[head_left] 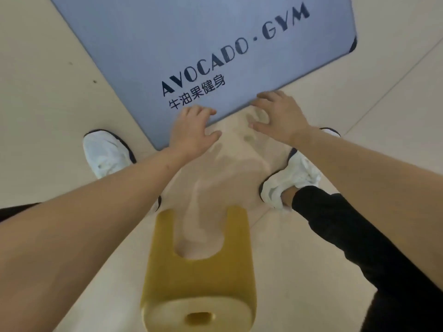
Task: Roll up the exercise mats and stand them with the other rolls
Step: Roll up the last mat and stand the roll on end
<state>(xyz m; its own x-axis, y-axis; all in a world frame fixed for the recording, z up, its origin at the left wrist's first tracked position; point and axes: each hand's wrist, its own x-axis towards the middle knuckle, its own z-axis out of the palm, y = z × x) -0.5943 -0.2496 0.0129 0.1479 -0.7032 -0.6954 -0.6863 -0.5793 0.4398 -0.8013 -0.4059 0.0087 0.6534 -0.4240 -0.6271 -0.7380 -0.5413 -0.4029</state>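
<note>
A blue-grey exercise mat [191, 39] printed "AVOCADO·GYM" lies flat on the beige floor, its near short edge running diagonally in front of me. My left hand [191, 133] reaches down to that edge near the mat's near corner, fingers curled over it. Further right along the same edge is my right hand [278, 113], its fingers spread and bent at the edge. Neither hand has a firm grip that I can make out. No part of the mat is rolled. No other rolls are in view.
A yellow plastic stool [201, 279] stands right below me between my legs. My white shoes are planted at the left [105, 154] and right [290, 178] of the mat's near corner. Beige tiled floor [48, 92] surrounds the mat.
</note>
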